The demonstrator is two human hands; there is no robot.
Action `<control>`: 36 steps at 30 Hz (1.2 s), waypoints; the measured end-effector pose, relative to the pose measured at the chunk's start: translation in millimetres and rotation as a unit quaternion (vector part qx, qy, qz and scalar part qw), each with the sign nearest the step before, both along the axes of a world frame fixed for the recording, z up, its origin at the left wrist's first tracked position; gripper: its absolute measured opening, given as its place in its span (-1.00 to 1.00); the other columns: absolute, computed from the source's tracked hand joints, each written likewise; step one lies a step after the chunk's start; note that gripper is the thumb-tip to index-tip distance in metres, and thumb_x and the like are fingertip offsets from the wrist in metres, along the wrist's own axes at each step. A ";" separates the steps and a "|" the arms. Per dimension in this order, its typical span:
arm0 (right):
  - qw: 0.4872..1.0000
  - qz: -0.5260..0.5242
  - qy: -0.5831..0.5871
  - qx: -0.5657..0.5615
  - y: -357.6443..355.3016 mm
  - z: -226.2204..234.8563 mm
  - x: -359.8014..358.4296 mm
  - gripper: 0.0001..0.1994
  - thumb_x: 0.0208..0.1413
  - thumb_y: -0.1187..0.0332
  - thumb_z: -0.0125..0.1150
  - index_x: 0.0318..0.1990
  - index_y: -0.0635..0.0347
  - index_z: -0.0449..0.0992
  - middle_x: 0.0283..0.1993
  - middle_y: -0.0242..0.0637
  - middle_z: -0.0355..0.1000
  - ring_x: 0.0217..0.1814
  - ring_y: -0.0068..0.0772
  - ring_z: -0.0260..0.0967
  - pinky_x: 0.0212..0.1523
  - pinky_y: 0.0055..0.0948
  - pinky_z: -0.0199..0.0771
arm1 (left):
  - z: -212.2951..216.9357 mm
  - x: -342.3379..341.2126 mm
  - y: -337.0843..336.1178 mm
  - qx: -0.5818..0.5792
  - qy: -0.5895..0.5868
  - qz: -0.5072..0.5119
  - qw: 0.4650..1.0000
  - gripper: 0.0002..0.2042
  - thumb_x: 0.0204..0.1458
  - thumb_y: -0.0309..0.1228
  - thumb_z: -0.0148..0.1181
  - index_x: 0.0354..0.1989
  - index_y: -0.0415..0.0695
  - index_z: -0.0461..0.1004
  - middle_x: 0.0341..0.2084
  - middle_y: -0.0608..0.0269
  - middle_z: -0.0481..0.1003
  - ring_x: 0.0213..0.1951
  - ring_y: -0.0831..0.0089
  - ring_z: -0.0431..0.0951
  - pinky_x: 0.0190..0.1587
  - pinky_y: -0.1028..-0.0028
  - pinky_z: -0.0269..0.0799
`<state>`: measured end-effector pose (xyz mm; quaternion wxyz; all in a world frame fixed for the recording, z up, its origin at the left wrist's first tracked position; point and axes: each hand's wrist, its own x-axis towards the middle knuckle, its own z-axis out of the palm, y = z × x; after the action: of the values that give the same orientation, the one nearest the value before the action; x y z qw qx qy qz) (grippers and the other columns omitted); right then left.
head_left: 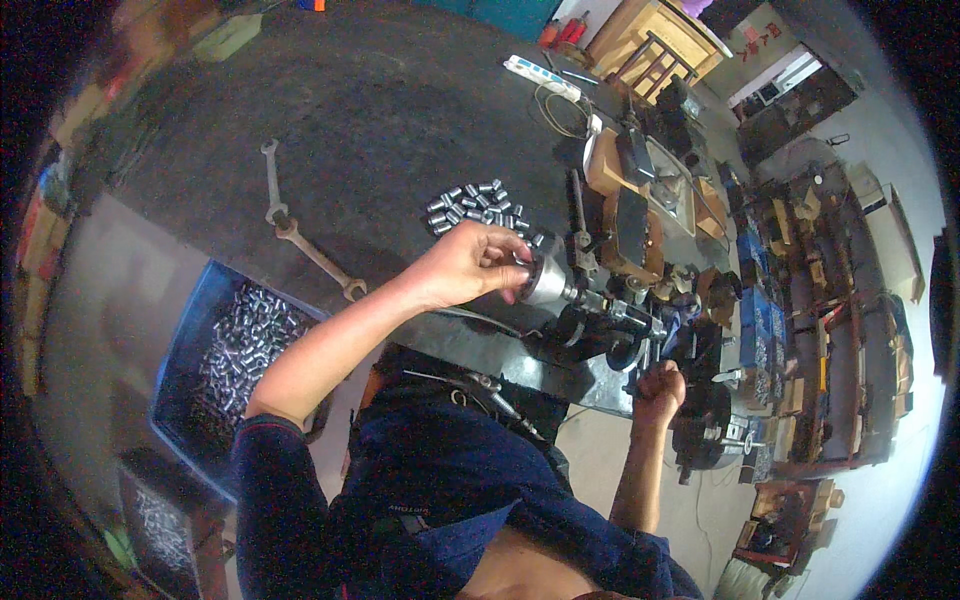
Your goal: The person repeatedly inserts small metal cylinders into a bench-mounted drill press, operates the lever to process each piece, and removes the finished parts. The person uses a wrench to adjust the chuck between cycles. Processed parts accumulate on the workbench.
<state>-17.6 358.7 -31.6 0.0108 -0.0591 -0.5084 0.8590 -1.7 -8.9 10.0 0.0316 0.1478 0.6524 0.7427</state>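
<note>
My left hand (478, 262) is closed in a pinch at the front of a silver round chuck (548, 278) on a small bench machine (615, 312). Whatever lies between its fingertips is hidden. My right hand (660, 392) is wrapped round a dark lever (645, 368) at the machine's right end; the fingers partly cover it. Just beyond the left hand lies a pile of short, shiny metal cylinders (470, 206) on the dark bench top.
Two joined wrenches (272, 180) lie on the dark bench (350, 100) at left. A blue bin (178, 370) of metal cylinders stands by my left arm. Several tools (510, 405) sit near my waist. Boxes (625, 230), a power strip (542, 76) and loaded shelves (850, 340) are at right.
</note>
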 end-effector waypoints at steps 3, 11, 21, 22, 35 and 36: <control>0.996 0.022 0.082 0.038 4.6 14.6 -6.3 -0.85 -0.06 0.35 -0.12 -0.61 0.10 0.18 -0.72 -0.47 0.02 -0.76 -0.61 -0.10 -0.79 -0.61 -0.13 | -0.9 0.9 5.1 -0.016 0.003 0.077 0.997 -0.83 -0.01 -0.43 0.05 -0.48 -0.32 0.37 -0.62 0.25 0.43 -0.58 0.57 0.44 -0.54 0.57 0.35; 0.991 -0.011 0.126 0.033 -17.9 51.1 -81.0 -0.83 0.01 0.33 -0.17 -0.59 0.09 0.17 -0.69 -0.50 -0.03 -0.71 -0.67 -0.16 -0.76 -0.66 -0.15 | 3.4 9.9 25.7 -0.270 0.070 0.255 0.926 -0.65 0.01 -0.29 -0.04 -0.71 -0.30 0.32 -0.76 -0.10 0.30 -0.66 0.01 0.34 -0.60 0.23 0.17; 0.953 -0.122 0.138 0.239 6.5 -71.9 -122.2 -0.83 -0.09 0.36 -0.04 -0.62 0.22 0.36 -0.61 -0.42 0.27 -0.58 -0.59 0.16 -0.53 -0.58 0.16 | -5.7 7.0 31.9 -0.259 0.100 0.275 0.920 -0.65 0.03 -0.30 -0.07 -0.70 -0.29 0.32 -0.82 0.02 0.27 -0.77 0.23 0.26 -0.66 0.30 0.12; 0.966 -0.134 0.094 0.199 7.1 -82.4 -116.8 -0.83 -0.09 0.36 -0.04 -0.63 0.21 0.36 -0.58 -0.43 0.27 -0.56 -0.58 0.16 -0.48 -0.57 0.18 | -8.4 6.3 32.1 -0.250 0.110 0.281 0.920 -0.66 0.03 -0.30 -0.07 -0.70 -0.29 0.33 -0.82 0.02 0.26 -0.77 0.24 0.25 -0.66 0.31 0.11; 0.997 -0.063 -0.033 0.039 -5.3 -35.7 -16.8 -0.87 -0.08 0.34 -0.04 -0.59 0.10 0.25 -0.70 -0.55 0.03 -0.73 -0.67 -0.08 -0.73 -0.65 -0.08 | -9.7 6.0 37.7 -0.238 0.145 0.283 0.918 -0.69 0.02 -0.37 -0.06 -0.71 -0.29 0.29 -0.84 0.03 0.21 -0.81 0.34 0.18 -0.69 0.37 0.08; 0.997 -0.062 -0.033 0.027 -1.9 -37.4 -14.1 -0.87 -0.08 0.34 -0.04 -0.60 0.09 0.25 -0.71 -0.55 0.03 -0.73 -0.67 -0.08 -0.73 -0.65 -0.09 | -9.4 5.4 38.9 -0.230 0.153 0.280 0.919 -0.69 0.01 -0.37 -0.05 -0.71 -0.29 0.29 -0.84 0.03 0.21 -0.81 0.35 0.18 -0.69 0.37 0.08</control>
<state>-31.7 356.8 -68.9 0.0491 -0.1183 -0.5270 0.8402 3.7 30.0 0.6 -0.2450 0.0595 0.8169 0.5188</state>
